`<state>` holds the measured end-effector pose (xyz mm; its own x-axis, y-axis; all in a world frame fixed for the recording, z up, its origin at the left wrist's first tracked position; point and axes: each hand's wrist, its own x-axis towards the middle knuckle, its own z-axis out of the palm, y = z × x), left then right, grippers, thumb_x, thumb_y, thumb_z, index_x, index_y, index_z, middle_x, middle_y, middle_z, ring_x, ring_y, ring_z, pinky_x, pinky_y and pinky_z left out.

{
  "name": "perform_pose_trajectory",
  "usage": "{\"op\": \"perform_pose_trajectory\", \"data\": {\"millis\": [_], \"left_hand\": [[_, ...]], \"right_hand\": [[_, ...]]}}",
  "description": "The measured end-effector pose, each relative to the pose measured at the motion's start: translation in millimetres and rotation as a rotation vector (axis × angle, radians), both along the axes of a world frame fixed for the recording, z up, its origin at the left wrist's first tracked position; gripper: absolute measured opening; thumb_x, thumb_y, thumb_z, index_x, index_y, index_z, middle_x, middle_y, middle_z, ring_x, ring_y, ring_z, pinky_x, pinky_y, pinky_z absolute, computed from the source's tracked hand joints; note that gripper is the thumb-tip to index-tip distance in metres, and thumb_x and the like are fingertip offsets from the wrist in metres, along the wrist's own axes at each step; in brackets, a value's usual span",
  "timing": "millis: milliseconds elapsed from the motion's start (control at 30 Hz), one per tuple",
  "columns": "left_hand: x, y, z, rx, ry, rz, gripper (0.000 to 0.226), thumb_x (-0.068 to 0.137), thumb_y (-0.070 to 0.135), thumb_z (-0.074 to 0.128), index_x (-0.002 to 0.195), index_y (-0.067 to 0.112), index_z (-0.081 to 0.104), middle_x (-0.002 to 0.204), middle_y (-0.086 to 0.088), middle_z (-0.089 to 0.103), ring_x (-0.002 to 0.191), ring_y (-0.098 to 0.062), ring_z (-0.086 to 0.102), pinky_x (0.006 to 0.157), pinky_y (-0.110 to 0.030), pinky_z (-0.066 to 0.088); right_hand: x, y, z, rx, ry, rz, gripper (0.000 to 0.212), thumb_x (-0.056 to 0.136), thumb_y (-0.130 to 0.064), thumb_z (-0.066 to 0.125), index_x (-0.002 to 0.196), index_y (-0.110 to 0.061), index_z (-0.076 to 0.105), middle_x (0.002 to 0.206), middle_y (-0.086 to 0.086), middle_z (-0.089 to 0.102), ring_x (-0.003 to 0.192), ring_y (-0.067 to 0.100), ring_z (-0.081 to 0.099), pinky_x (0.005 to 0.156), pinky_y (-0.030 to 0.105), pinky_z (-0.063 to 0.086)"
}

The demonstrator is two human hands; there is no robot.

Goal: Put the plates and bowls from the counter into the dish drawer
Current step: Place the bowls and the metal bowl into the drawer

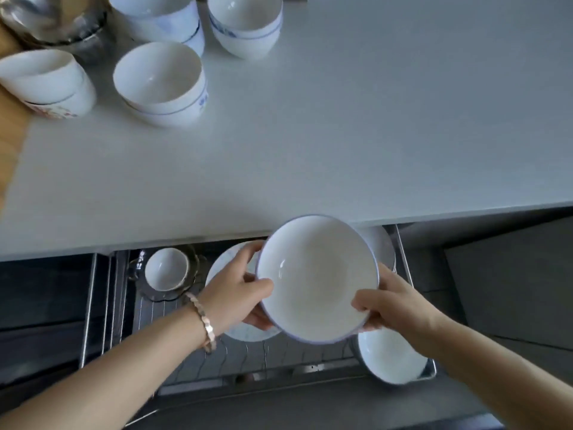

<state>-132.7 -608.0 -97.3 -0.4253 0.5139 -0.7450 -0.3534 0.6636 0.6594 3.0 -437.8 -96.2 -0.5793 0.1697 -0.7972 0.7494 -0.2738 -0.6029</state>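
Observation:
A large white bowl (316,279) with a thin blue rim hangs above the open dish drawer (403,252). My left hand (238,290) grips its left rim, thumb inside. My right hand (390,302) holds the right rim the same way. Under the bowl lies a white plate (223,262), partly hidden. A second white bowl (390,358) sits in the drawer's front right corner. A small white cup (166,268) rests on a dark scalloped saucer at the drawer's left. Several stacked white bowls (161,82) stand on the white counter (341,135) at the far left.
A steel pot (52,23) stands at the counter's far left corner beside a wooden board (12,128). The drawer's wire rack (248,358) shows at the front between the plate and the front rail. Dark cabinet fronts flank the drawer.

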Motion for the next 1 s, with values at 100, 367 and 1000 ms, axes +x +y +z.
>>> {"op": "perform_pose_trajectory", "data": {"millis": [100, 367, 1000], "left_hand": [[45.9, -12.3, -28.8, -0.076, -0.026, 0.034, 0.055, 0.088, -0.001, 0.046, 0.118, 0.043, 0.031, 0.098, -0.009, 0.063, 0.082, -0.033, 0.070, 0.068, -0.049, 0.060], [119.1, -11.1, -152.7, -0.252, -0.229, 0.175, 0.062, 0.090, -0.001, 0.042, 0.141, 0.028, 0.025, 0.111, -0.006, 0.046, 0.088, -0.037, 0.058, 0.045, -0.034, 0.056], [131.6, -8.3, -254.2, -0.440, -0.054, -0.058, 0.050, 0.089, 0.002, 0.044, 0.138, 0.010, 0.040, 0.130, -0.014, 0.056, 0.117, -0.027, 0.053, 0.090, -0.024, 0.040]], "right_hand": [[29.8, -2.7, -17.2, 0.096, -0.058, 0.076, 0.037, 0.078, -0.005, 0.061, 0.108, -0.025, 0.056, 0.082, 0.000, 0.064, 0.056, 0.005, 0.064, 0.047, 0.009, 0.047], [45.0, -7.9, -141.5, 0.618, -0.301, 0.641, 0.050, 0.088, -0.011, 0.042, 0.137, -0.023, 0.043, 0.127, 0.013, 0.059, 0.115, 0.032, 0.055, 0.094, 0.032, 0.044], [26.6, -27.3, -214.8, 0.943, -0.430, 1.138, 0.031, 0.091, -0.003, 0.047, 0.119, -0.008, 0.059, 0.122, 0.007, 0.062, 0.114, 0.024, 0.058, 0.090, 0.028, 0.046]]}}
